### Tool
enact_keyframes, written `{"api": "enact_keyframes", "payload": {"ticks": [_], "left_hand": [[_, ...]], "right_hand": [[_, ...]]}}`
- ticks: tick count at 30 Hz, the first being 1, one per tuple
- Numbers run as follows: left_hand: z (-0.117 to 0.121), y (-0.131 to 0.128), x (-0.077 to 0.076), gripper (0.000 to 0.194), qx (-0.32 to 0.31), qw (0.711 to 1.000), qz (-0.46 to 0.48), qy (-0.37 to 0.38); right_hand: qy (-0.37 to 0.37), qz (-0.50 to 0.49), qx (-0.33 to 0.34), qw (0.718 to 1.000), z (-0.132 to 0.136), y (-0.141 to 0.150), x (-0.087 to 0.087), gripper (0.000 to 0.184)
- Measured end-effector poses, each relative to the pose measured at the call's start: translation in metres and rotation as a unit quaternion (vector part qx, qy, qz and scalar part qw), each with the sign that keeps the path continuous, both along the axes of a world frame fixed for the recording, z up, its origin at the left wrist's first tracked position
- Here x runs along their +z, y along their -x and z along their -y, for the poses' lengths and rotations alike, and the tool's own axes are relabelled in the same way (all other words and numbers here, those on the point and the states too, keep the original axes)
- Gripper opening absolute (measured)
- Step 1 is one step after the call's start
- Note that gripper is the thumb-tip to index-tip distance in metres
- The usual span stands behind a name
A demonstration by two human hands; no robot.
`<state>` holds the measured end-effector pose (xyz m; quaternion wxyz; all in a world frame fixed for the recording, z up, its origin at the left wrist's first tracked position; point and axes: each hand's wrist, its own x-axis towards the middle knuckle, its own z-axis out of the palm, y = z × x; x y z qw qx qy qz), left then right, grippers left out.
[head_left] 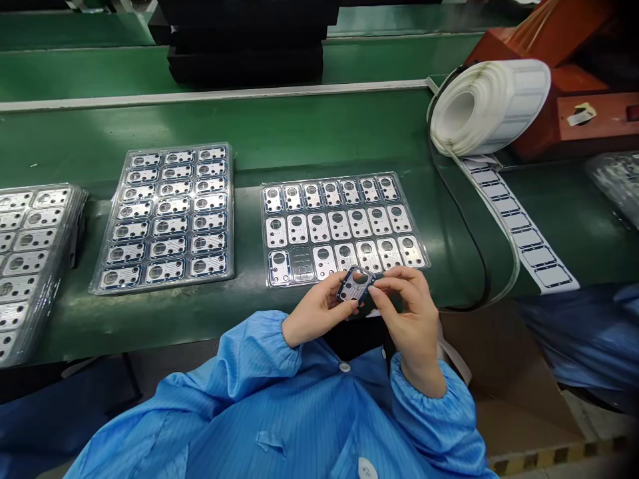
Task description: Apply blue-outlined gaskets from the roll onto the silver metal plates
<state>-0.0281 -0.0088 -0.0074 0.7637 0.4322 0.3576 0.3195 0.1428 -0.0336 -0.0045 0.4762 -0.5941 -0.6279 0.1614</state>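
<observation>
My left hand (319, 310) and my right hand (403, 313) hold a small silver metal plate with a blue edge (355, 286) between their fingers, just above the near edge of a clear plastic tray (344, 179). The tray holds three rows of similar plates. In its bottom row, a plate with a grey keypad-like face (302, 264) sits near my left hand. My fingers cover part of the held plate.
A second full tray (164, 219) and a stack of trays (34, 266) lie on the green conveyor belt (249, 133) to the left. A white label roll (489, 106) feeds a label strip (519, 226) at right. A cardboard box (509, 372) stands below the belt.
</observation>
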Motion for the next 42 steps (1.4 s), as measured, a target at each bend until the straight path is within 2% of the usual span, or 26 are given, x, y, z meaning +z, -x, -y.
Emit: {"api": "enact_keyframes", "payload": {"ticks": [8, 14, 20, 29, 34, 42], "left_hand": [[0.002, -0.001, -0.003, 0.053, 0.001, 0.999, -0.003, -0.04], [0.001, -0.001, -0.003, 0.053, 0.003, 0.999, 0.006, -0.036], [0.0, 0.0, -0.005, 0.056, -0.002, 1.0, 0.002, -0.03], [0.0, 0.0, -0.003, 0.056, -0.009, 1.0, 0.004, -0.022], [0.0, 0.0, -0.004, 0.055, -0.007, 1.0, 0.01, -0.024], [-0.001, 0.001, -0.005, 0.054, -0.021, 0.999, 0.019, -0.028]], "right_hand": [[0.003, 0.003, -0.014, 1.0, -0.002, 0.001, 0.006, 0.01], [0.025, -0.045, 0.069, 0.996, 0.002, -0.002, 0.009, 0.01], [-0.023, 0.011, 0.022, 0.999, -0.005, -0.005, 0.004, 0.006], [-0.087, 0.082, 0.013, 0.993, -0.009, -0.004, 0.0, 0.002], [-0.136, 0.124, 0.005, 0.983, -0.01, -0.004, -0.004, 0.007], [-0.165, 0.159, -0.003, 0.973, -0.01, -0.004, -0.009, 0.01]]}}
